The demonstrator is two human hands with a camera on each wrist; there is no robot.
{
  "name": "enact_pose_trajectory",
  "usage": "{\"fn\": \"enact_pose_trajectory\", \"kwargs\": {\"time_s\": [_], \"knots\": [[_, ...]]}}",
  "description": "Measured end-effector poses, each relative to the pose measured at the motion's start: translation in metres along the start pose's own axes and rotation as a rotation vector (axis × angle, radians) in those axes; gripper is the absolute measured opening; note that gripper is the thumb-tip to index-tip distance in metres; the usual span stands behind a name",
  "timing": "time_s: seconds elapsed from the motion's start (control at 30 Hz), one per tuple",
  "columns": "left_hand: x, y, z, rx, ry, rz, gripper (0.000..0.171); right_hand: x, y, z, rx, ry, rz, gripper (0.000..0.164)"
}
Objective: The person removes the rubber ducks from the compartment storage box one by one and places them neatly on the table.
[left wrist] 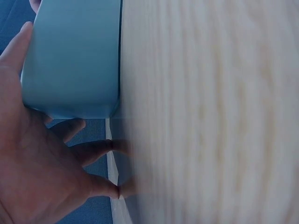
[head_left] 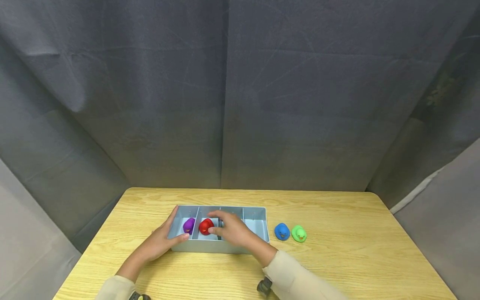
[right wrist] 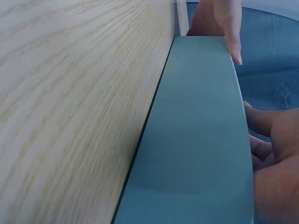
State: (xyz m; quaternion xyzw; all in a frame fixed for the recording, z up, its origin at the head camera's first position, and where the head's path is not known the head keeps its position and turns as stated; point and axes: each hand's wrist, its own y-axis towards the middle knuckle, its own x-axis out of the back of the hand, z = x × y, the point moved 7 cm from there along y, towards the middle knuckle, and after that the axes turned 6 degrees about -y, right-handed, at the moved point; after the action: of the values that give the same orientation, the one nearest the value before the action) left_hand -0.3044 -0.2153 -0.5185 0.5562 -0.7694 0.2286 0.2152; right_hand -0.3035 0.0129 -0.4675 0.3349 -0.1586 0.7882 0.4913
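Observation:
A grey-blue divided box [head_left: 217, 246] stands on the table. My left hand [head_left: 159, 243] holds its left end, thumb on the front rim and a fingertip at the back corner; in the left wrist view the other fingers spread beside the end wall. A purple rubber duck [head_left: 188, 225] lies in the leftmost compartment. In the compartment beside it sits a red rubber duck [head_left: 206, 226]. My right hand [head_left: 234, 230] reaches over the box, thumb and forefinger apart at the red duck's right side; the thumb tip overlaps the duck in the head view.
To the right of the box, a blue rubber duck [head_left: 282, 231] and a green rubber duck [head_left: 299, 233] sit side by side on the wooden table [head_left: 356, 258]. Grey curtains [head_left: 300, 104] hang behind the table's back edge and at both sides.

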Motion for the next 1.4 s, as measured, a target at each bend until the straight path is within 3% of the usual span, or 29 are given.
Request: {"fn": "enact_pose_trajectory", "kwargs": {"time_s": [0.47,0.83,1.4], "knots": [[0.000,0.000,-0.001,0.001,-0.025,0.003,0.102,-0.015,0.014,-0.002,-0.038,-0.175,-0.096,0.042],[-0.001,0.001,0.000,0.001,-0.022,-0.002,0.104,-0.022,0.018,0.003,-0.041,-0.365,-0.083,0.042],[-0.001,0.000,0.000,0.007,-0.011,0.000,0.103,-0.018,0.015,0.004,-0.067,-0.400,-0.134,0.021]]}}
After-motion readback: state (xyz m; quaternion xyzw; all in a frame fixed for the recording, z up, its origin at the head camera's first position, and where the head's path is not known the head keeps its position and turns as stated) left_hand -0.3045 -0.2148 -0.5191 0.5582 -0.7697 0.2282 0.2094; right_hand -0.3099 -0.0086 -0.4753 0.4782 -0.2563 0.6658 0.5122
